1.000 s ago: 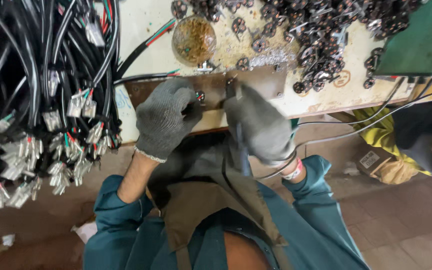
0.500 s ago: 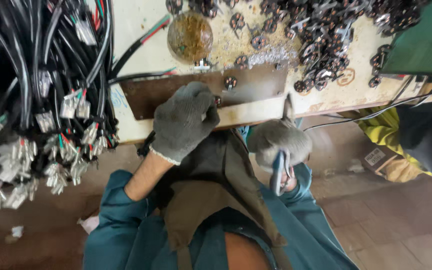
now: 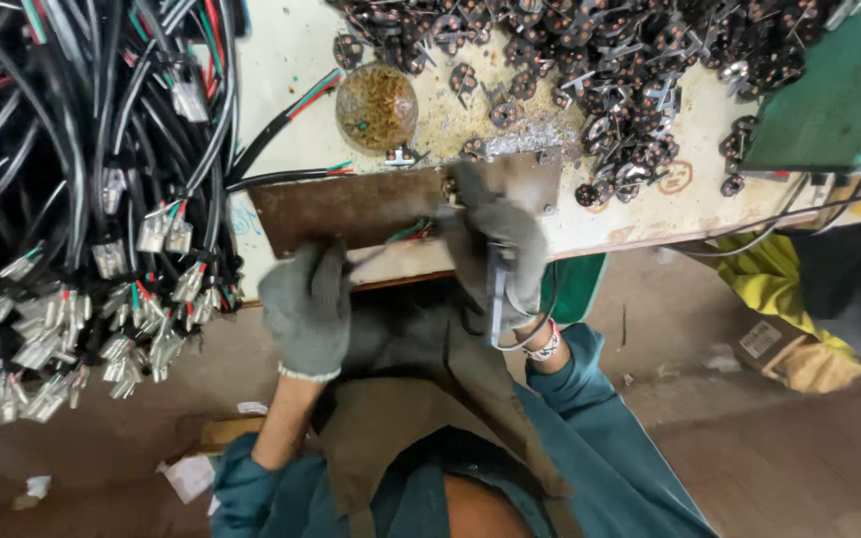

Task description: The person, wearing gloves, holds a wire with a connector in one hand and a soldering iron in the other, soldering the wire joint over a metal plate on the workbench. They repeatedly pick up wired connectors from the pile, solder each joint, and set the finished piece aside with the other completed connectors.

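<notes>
Head view: we log our gloved left hand (image 3: 308, 311) clenched on a cable (image 3: 391, 239) over the rusty plate (image 3: 351, 207), right hand (image 3: 498, 254) gripping a tool (image 3: 497, 299); wires beside the plate risk slipping.

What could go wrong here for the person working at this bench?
The tool in the right hand works close to the thin coloured wires that the left hand holds, so it might nick them or a glove. The hanging cables beside the left arm could snag. Small metal parts near the bench edge might get knocked off.
</notes>
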Tool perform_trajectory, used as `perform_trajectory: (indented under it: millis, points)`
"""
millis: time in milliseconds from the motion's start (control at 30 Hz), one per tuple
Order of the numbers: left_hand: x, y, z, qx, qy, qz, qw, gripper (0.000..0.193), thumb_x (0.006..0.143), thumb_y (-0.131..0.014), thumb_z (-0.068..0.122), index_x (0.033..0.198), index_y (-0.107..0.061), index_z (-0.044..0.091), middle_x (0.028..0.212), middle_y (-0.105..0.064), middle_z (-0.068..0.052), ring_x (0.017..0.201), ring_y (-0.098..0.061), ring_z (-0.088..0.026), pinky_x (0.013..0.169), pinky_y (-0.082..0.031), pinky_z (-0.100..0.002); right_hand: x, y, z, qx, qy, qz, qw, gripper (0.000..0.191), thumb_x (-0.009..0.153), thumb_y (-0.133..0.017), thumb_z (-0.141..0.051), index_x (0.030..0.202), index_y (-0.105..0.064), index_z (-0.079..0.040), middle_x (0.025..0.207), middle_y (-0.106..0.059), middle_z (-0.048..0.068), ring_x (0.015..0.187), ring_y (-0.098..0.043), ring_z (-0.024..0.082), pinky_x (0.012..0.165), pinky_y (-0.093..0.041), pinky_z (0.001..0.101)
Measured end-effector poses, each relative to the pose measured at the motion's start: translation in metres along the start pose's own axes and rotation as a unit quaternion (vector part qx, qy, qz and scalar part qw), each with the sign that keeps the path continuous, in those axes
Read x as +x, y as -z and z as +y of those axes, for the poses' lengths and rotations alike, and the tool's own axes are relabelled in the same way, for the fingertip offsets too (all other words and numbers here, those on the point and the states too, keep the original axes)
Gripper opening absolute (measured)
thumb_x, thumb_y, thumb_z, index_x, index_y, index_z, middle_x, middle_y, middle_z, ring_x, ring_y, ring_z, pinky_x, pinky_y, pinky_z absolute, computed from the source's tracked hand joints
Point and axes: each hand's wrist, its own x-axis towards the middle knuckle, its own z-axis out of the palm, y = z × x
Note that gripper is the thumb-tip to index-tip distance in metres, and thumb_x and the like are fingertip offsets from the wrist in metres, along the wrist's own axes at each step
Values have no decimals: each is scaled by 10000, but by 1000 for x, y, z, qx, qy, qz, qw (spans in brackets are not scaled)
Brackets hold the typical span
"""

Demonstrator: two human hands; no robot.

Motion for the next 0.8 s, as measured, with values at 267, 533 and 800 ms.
perform_trajectory:
  millis: [267,533,800]
  points:
    - [37,84,26,-148,-130,95,976,285,1000,-636,245,1245,-690,111,1194,-673,-83,1135,-639,-265,1003,-471,-424,-14,0,3,172,-180,161,955,401,907,-778,-110,1115,-439,-66,1151,-595,116,965,-585,211,911,-498,417]
    - [70,136,45,76,-12,17,997,203,920,-645,166,1091,-749,132,1058,-726,-88,1037,-691,-264,966,-517,-419,0,-3,-2,45,-48,101,993,317,1017,-687,0,1196,-439,-83,1149,-464,63,1093,-564,194,1284,-341,539]
    - [32,119,-79,188,46,206,959,301,999,-649,204,1271,-694,84,1236,-666,-100,1087,-653,-299,879,-539,-429,-4,1,-2,-15,-76,65,995,314,1002,-731,-15,1209,-500,-59,1137,-520,75,1017,-575,202,1093,-471,447]
